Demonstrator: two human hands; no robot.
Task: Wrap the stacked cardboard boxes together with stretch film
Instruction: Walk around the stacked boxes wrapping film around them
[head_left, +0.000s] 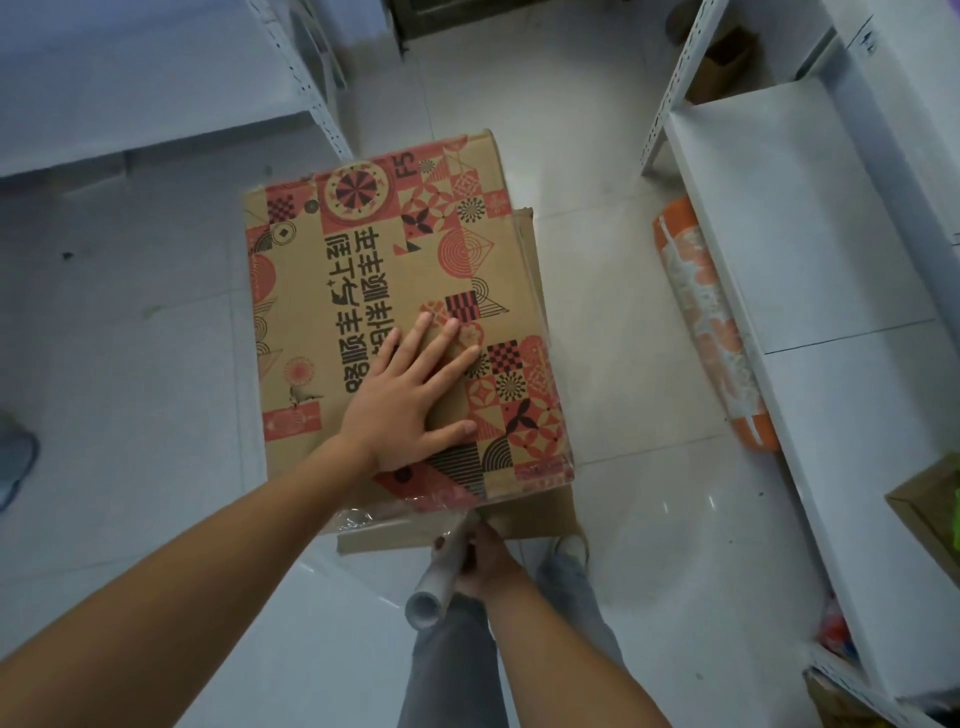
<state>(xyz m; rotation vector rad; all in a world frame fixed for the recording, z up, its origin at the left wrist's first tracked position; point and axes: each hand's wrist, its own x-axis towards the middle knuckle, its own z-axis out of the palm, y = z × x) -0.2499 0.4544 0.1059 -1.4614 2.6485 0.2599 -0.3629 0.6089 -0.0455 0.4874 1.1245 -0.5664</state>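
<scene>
Your left hand (410, 395) lies flat and open on the top box (363, 291). Your right hand (485, 558) grips the film roll (441, 577) beside the lower box (540, 514).

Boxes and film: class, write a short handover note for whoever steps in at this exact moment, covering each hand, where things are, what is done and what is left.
Left hand: flat, fingers spread, pressing on the top box.
Right hand: gripping the film roll at the stack's near edge.
Things: the printed top box sits on a plain bottom box on the floor.
Done: film is on the near side and looks to run up the right side.
Left: keep circling the roll until both boxes are bound, then tear the film off.
</scene>
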